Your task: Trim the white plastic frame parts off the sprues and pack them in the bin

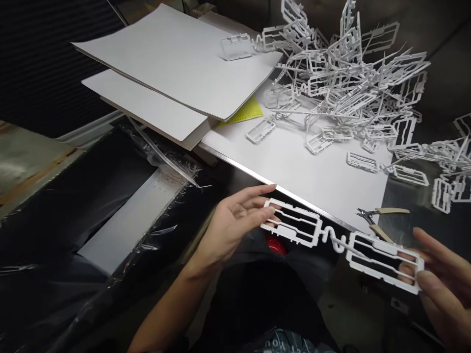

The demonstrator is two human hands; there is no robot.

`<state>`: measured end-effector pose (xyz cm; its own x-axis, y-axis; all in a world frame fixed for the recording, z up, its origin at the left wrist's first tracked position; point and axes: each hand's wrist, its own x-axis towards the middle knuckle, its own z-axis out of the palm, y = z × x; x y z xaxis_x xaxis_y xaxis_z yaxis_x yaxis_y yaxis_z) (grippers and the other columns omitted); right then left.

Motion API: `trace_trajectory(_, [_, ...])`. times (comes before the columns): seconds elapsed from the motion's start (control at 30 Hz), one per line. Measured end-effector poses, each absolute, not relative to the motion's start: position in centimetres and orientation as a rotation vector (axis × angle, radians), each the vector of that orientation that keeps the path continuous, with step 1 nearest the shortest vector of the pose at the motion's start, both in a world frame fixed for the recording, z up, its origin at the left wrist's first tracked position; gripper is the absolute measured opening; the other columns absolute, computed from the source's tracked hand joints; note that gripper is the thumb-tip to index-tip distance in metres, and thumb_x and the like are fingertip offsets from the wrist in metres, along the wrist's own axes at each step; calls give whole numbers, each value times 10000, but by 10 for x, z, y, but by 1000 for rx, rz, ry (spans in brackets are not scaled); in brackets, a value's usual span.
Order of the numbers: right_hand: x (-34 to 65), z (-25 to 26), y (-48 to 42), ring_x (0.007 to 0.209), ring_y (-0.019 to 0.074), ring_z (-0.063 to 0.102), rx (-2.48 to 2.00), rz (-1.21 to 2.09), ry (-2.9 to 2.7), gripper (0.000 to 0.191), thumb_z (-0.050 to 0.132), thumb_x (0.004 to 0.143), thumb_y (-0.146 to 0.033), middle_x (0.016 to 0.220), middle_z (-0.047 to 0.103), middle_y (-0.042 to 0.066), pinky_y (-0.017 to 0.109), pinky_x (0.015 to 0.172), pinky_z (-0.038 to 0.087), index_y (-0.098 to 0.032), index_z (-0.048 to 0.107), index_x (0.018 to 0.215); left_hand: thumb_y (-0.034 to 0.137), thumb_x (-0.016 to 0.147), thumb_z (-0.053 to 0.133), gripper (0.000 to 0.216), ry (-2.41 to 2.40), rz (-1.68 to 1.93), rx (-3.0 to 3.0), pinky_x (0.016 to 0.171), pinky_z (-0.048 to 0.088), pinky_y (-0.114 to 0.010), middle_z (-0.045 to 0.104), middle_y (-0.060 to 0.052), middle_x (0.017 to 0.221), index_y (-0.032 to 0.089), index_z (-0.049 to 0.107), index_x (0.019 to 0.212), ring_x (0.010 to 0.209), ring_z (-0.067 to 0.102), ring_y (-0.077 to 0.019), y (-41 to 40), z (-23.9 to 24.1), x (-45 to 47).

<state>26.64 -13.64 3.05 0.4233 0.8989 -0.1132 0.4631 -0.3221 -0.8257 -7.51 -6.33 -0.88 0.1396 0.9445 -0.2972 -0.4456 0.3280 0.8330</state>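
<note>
Right hand (441,294) pinches one end of the part (316,233); left hand (235,215) pinches the other. Part sits strung between them, tilted down to the right, on the near side of the sheet (290,159). Status: two frames (287,232), S-link (335,241) unbroken, so looks uncut. Heap (342,93) of similar frames beyond; reads as plenty left. One loose frame (260,131) on the sheet. Nippers (390,211) at sheet's corner, unheld.
</note>
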Motion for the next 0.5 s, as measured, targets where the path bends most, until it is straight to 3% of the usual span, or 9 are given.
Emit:
trace_trajectory(0.1, [263, 35, -131, 749, 248, 768, -1965, 801, -1035, 569, 921, 715, -552, 1025, 809, 43, 243, 656, 673, -391, 796, 1246, 263, 822, 898, 377, 984, 1098, 604, 694, 613, -120, 771, -7, 917, 225, 791, 1181, 748, 752, -84, -61, -8, -74])
trace_trajectory(0.27, [256, 39, -127, 761, 217, 757, -1938, 809, -981, 550, 971, 676, -486, 987, 798, 47, 198, 627, 647, -365, 809, 1188, 318, 800, 917, 357, 1015, 1063, 585, 672, 607, -123, 774, -16, 878, 208, 801, 1119, 717, 740, -86, -61, -9, -77])
trace_trajectory(0.37, [252, 40, -126, 694, 173, 732, -1832, 900, -991, 488, 973, 710, -433, 951, 797, 48, 178, 580, 619, -341, 817, 1163, 335, 782, 930, 352, 1073, 1070, 561, 681, 604, -113, 787, -30, 859, 202, 808, 1083, 719, 741, -88, -61, -10, -78])
trace_trajectory(0.5, [249, 40, -124, 715, 185, 744, -1726, 1045, -994, 423, 941, 779, -392, 983, 798, 59, 233, 597, 647, -332, 809, 1177, 361, 703, 979, 439, 1126, 1017, 433, 655, 608, -112, 790, -23, 864, 200, 805, 1072, 698, 736, -91, -58, -12, -76])
